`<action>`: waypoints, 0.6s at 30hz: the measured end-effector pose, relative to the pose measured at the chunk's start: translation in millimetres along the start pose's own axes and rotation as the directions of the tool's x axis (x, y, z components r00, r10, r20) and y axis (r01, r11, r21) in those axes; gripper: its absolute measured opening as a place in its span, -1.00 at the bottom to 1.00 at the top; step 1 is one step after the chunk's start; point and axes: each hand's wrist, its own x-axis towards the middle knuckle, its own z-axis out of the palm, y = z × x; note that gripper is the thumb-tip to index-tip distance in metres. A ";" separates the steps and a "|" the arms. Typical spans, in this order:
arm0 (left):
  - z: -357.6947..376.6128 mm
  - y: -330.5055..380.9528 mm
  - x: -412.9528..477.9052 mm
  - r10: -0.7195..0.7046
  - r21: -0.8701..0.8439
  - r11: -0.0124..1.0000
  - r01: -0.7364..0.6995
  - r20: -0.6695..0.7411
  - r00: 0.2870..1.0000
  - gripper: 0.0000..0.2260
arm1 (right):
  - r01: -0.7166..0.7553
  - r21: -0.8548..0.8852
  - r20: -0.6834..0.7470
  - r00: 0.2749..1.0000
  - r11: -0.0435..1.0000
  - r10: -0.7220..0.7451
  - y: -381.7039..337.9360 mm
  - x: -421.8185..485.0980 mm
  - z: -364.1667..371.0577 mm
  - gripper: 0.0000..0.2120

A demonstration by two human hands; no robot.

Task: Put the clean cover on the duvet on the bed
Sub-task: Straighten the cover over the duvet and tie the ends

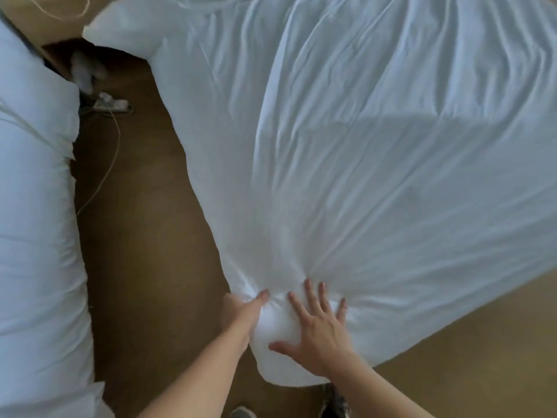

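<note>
A white duvet in its white cover (376,152) spreads from the near middle to the far right, with creases fanning out from a bunched corner (278,327) close to me. My left hand (241,312) grips that corner from the left, thumb on top and fingers hidden in the fabric. Beside it my right hand (316,324) lies flat on the bunched corner with its fingers spread and straight. The corner hangs over the floor in front of my feet.
Brown floor (144,236) runs between the duvet and another white bedding mass (36,206) along the left edge. A power strip (111,104) with a thin cord (111,158) lies on the floor at the far left. My shoes (334,402) show at the bottom.
</note>
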 end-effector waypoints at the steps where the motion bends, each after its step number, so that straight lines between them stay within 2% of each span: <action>1: -1.9 25.5 7.4 0.091 0.181 0.981 -0.072 -0.102 0.991 -0.44 | -0.011 0.043 -0.021 1.000 0.999 0.011 -1.5 -0.1 -4.5 0.01; 2: -2.5 56.8 12.3 0.260 0.361 0.915 -0.181 -0.182 0.948 -0.41 | -0.016 0.072 -0.050 0.999 0.997 0.020 -4.0 0.4 -7.8 -0.04; 3: -0.2 90.6 15.3 0.481 0.505 0.794 -0.338 -0.182 0.858 -0.41 | -0.017 0.086 -0.098 0.995 0.996 0.026 -6.6 0.6 -9.3 -0.06; 4: 6.3 126.1 19.2 0.686 0.589 0.623 -0.514 -0.095 0.722 -0.39 | -0.018 0.081 -0.148 0.989 0.997 0.030 -7.9 0.8 -9.7 -0.09; 5: 16.4 161.0 23.6 0.809 0.632 0.433 -0.643 0.043 0.586 -0.35 | -0.026 0.089 -0.172 0.984 0.996 0.041 -8.8 0.1 -9.0 -0.11; 6: 29.3 193.7 28.7 0.852 0.657 0.269 -0.704 0.179 0.493 -0.29 | -0.028 0.098 -0.195 0.980 0.995 0.047 -9.2 1.8 -9.0 -0.13; 7: 42.2 218.8 34.1 0.842 0.682 0.155 -0.714 0.286 0.457 -0.22 | -0.029 0.099 -0.222 0.974 0.995 0.050 -9.3 5.2 -8.1 -0.13; 8: 55.5 237.3 37.1 0.791 0.711 0.080 -0.699 0.381 0.479 -0.14 | -0.043 0.117 -0.233 0.970 0.992 0.069 -10.8 9.0 -7.8 -0.12; 10: 81.5 254.8 42.8 0.589 0.768 -0.043 -0.640 0.536 0.604 -0.03 | -0.105 0.216 -0.225 0.962 0.971 0.155 -14.3 18.7 -21.0 -0.14; 11: 90.3 263.2 43.7 0.459 0.781 -0.145 -0.608 0.597 0.658 -0.03 | -0.125 0.263 -0.271 0.942 0.957 0.197 -15.5 25.5 -31.5 -0.21; 12: 99.5 277.1 43.5 0.371 0.759 -0.235 -0.608 0.648 0.665 -0.07 | -0.127 0.317 -0.342 0.909 0.940 0.238 -13.3 33.4 -43.2 -0.33; 13: 110.4 296.3 46.8 0.351 0.721 -0.300 -0.625 0.692 0.631 -0.17 | -0.126 0.377 -0.407 0.868 0.918 0.286 -6.5 45.0 -57.0 -0.45; 14: 119.6 320.5 51.2 0.414 0.684 -0.355 -0.638 0.726 0.549 -0.29 | -0.136 0.415 -0.448 0.830 0.900 0.332 3.0 60.3 -71.8 -0.52; 16: 134.8 371.8 60.3 0.634 0.650 -0.439 -0.620 0.713 0.299 -0.43 | -0.173 0.455 -0.459 0.795 0.873 0.397 21.9 96.8 -109.5 -0.51; 17: 141.4 390.2 66.0 0.672 0.653 -0.434 -0.621 0.693 0.259 -0.34 | -0.195 0.477 -0.426 0.801 0.857 0.420 31.9 117.5 -131.9 -0.46; 18: 148.2 399.6 73.1 0.629 0.651 -0.386 -0.653 0.704 0.329 -0.23 | -0.216 0.494 -0.408 0.798 0.842 0.444 43.7 139.3 -152.3 -0.40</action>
